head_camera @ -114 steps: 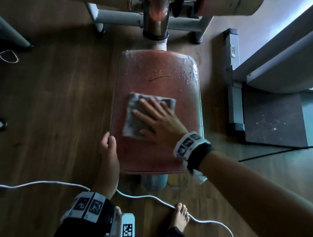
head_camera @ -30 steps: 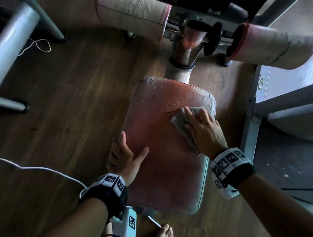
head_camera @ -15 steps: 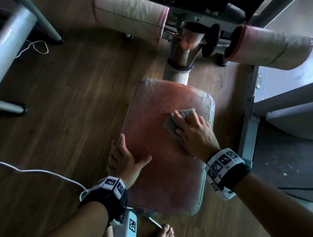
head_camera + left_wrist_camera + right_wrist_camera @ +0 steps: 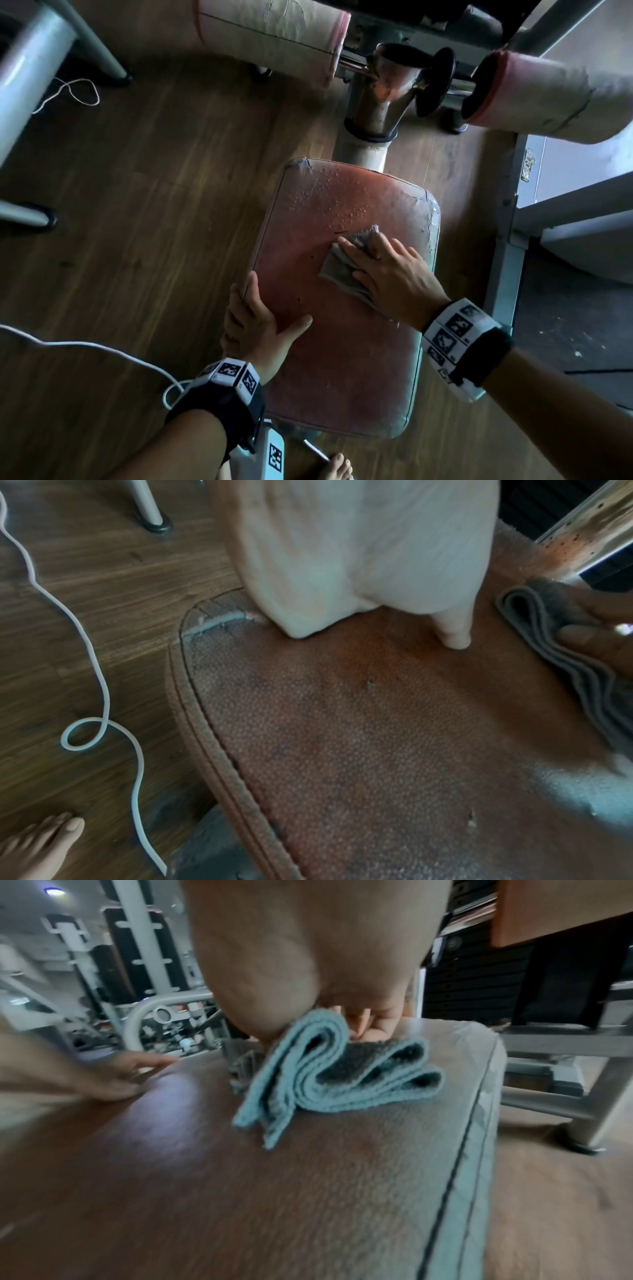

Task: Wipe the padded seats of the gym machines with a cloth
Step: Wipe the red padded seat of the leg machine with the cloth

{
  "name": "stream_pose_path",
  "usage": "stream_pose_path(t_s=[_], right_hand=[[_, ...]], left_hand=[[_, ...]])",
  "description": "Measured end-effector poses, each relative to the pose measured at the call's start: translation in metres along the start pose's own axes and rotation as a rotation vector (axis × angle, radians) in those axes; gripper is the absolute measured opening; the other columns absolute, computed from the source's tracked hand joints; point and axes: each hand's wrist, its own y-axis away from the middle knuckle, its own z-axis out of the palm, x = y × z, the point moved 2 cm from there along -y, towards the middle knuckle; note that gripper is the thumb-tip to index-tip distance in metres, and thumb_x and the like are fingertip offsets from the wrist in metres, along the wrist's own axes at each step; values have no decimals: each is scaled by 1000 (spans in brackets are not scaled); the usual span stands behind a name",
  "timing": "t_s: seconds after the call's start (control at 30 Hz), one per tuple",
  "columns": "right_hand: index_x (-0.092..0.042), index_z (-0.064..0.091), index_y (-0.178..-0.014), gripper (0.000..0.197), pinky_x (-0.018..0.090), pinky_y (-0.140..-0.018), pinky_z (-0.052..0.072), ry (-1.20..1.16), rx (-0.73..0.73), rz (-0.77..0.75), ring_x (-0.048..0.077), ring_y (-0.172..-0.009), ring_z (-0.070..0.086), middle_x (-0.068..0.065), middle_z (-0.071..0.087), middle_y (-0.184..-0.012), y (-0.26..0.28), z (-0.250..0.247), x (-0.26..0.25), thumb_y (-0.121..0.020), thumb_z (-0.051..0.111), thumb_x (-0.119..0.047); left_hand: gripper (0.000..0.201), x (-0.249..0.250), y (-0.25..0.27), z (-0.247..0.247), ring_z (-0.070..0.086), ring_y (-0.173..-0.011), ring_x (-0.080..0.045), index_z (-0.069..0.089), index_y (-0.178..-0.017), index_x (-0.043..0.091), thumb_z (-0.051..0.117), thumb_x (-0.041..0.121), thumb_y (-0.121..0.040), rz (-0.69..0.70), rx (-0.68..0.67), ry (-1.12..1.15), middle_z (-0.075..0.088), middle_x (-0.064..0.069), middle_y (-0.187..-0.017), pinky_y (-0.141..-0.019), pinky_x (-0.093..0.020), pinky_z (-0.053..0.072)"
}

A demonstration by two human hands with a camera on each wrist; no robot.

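Note:
A worn red padded seat point(image 4: 342, 359) fills the middle of the head view, with water droplets point(image 4: 325, 198) on its far part. My right hand point(image 4: 394, 274) lies over a folded grey-blue cloth point(image 4: 337, 270) right of the seat's middle and pushes it down, fingers curled over it. In the right wrist view the cloth point(image 4: 325, 1074) bunches in layers under my palm point(image 4: 308, 947) on the seat point(image 4: 274, 1191). My left hand point(image 4: 257, 322) holds the seat's left edge, thumb on top and fingers over the rim. The left wrist view shows the palm point(image 4: 359, 547), seat point(image 4: 377, 737) and cloth point(image 4: 548, 631).
Two pale roller pads point(image 4: 267, 31) point(image 4: 548, 99) and a chrome post point(image 4: 383, 99) stand just beyond the seat. A grey machine frame point(image 4: 507, 219) runs along the right, grey legs point(image 4: 27, 85) at the far left. A white cable point(image 4: 85, 346) crosses the wooden floor near my bare foot point(image 4: 337, 467).
My right hand has slid the cloth from the seat's far right edge toward its middle. My left hand has stayed on the left edge.

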Motion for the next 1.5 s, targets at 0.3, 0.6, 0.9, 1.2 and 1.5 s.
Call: stream_pose_path(t_s=[0.3, 0.6, 0.9, 1.2, 1.5], right_hand=[[-42, 23, -149, 52, 41, -82, 50, -25, 38, 42, 26, -103, 51, 9, 39, -140, -2, 8, -15, -99, 34, -50], [-39, 26, -149, 52, 45, -83, 51, -65, 95, 187, 31, -103, 54, 13, 39, -138, -19, -4, -2, -98, 38, -48], [-42, 25, -148, 50, 42, -81, 50, -44, 69, 127, 29, -103, 56, 10, 39, -140, -12, -4, -1, -99, 35, -47], [-46, 25, -147, 51, 39, -77, 48, 0, 50, 53, 27, -103, 54, 7, 41, -140, 0, 3, -24, -98, 39, -48], [-43, 27, -147, 52, 42, -80, 49, -26, 32, 93, 28, -107, 53, 7, 38, -143, -3, 6, -43, -98, 42, -46]], left_hand=[[125, 0, 0, 1, 9, -146, -28, -17, -147, 39, 64, 78, -60, -17, 9, -3, -8, -4, -160, -114, -49, 15], [125, 2, 1, 0, 11, -146, -29, -14, -148, 39, 66, 76, -60, -21, 13, 0, -6, -4, -160, -114, -50, 16], [125, 3, 1, 0, 8, -146, -29, -16, -148, 39, 66, 77, -61, -32, -1, -10, -7, -5, -160, -116, -50, 16], [127, 0, 0, 1, 10, -146, -28, -17, -147, 39, 60, 82, -56, -13, 16, -4, -6, -4, -160, -116, -49, 17], [126, 0, 1, 2, 10, -146, -30, -16, -148, 40, 63, 79, -58, -21, 20, -8, -6, -5, -160, -115, -50, 16]])
